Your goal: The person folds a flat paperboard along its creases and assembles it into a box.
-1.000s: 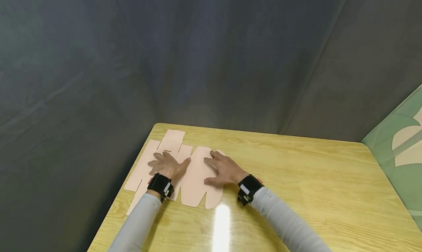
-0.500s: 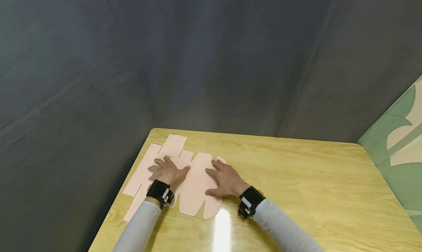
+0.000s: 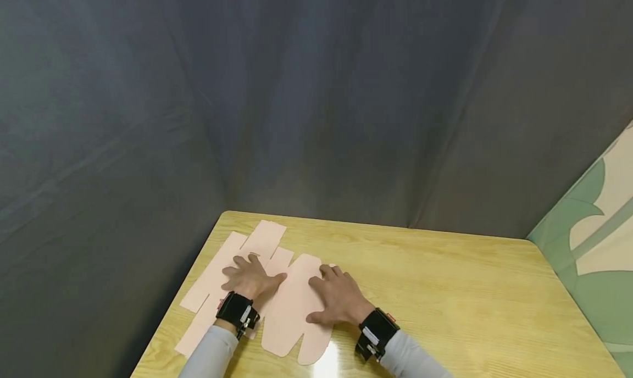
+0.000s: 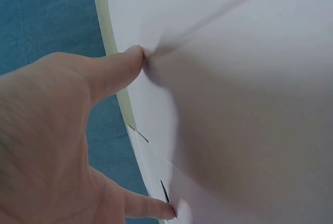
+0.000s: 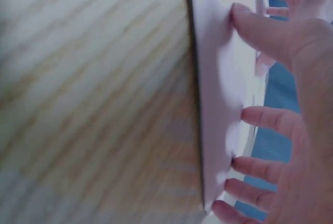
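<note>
A pale pink cardboard box blank [image 3: 288, 318] lies flat on the wood-grain table, with slots, panels and rounded flaps cut into it. My left hand [image 3: 250, 277] is spread over its slotted left part, and in the left wrist view the thumb and a fingertip touch the sheet. Over the rounded flaps on the right rests my right hand [image 3: 339, 299], fingers apart and slightly bent. The right wrist view has those fingertips and the thumb [image 5: 255, 24] on the pink surface. Both palms arch above the sheet, and the hands hide parts of it.
The light wooden table [image 3: 445, 290] extends to the right and toward me. Dark grey curtain [image 3: 316, 103] hangs behind and along the left side. A green and cream patterned panel [image 3: 598, 246] stands at the right edge.
The head view has tilted up, so the table sits lower. The cardboard blank has turned slightly clockwise on the table, its right side shifting toward me, with both spread hands staying on it.
</note>
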Demonstrator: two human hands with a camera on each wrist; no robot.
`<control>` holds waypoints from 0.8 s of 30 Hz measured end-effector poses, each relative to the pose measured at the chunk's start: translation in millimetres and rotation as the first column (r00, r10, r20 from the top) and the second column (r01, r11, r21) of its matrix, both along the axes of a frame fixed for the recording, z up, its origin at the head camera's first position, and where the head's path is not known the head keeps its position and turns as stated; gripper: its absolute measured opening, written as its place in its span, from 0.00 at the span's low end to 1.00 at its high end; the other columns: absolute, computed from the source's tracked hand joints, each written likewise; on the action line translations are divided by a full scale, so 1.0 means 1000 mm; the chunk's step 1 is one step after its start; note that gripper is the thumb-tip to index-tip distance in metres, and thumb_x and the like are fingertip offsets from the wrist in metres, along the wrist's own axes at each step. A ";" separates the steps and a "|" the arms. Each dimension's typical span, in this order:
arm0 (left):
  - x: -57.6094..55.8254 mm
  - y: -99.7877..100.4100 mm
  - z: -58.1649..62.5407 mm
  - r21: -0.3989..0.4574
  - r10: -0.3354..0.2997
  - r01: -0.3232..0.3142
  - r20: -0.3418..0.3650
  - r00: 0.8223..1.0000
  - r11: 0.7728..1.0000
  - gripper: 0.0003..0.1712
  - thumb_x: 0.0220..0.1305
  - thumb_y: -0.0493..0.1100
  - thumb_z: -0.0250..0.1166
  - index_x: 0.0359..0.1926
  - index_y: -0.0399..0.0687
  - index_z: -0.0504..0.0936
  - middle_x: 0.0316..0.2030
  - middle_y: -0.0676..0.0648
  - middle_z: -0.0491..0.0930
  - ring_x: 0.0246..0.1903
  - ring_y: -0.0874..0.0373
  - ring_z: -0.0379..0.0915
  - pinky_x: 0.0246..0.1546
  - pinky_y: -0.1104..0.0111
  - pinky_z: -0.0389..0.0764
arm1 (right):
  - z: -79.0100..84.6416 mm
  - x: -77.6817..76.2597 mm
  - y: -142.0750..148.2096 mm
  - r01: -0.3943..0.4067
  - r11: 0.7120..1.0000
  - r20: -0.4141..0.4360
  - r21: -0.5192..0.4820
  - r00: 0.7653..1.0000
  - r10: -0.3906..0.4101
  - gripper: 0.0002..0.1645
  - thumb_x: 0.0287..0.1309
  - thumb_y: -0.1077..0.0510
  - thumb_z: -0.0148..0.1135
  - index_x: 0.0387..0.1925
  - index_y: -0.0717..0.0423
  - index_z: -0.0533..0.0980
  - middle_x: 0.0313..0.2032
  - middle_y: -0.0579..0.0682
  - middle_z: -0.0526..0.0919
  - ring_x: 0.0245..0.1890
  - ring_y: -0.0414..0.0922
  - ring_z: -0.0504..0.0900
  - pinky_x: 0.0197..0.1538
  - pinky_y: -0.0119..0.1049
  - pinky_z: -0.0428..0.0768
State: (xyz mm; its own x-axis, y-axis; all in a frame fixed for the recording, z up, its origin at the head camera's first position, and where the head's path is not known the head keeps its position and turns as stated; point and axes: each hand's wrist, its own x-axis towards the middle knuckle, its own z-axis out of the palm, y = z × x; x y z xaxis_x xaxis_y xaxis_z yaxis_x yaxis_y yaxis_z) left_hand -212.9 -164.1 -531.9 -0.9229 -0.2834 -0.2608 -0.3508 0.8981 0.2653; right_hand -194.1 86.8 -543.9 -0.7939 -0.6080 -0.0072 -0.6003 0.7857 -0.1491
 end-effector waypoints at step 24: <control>-0.003 0.018 0.000 -0.027 -0.212 0.211 -0.031 0.977 0.977 0.70 0.49 0.79 0.75 0.80 0.42 0.63 0.78 0.26 0.57 0.70 0.18 0.57 0.57 0.24 0.74 | -0.003 -0.006 0.001 -0.004 0.998 0.048 -0.058 0.999 0.007 0.56 0.49 0.24 0.76 0.73 0.49 0.74 0.74 0.61 0.71 0.75 0.60 0.71 0.71 0.64 0.75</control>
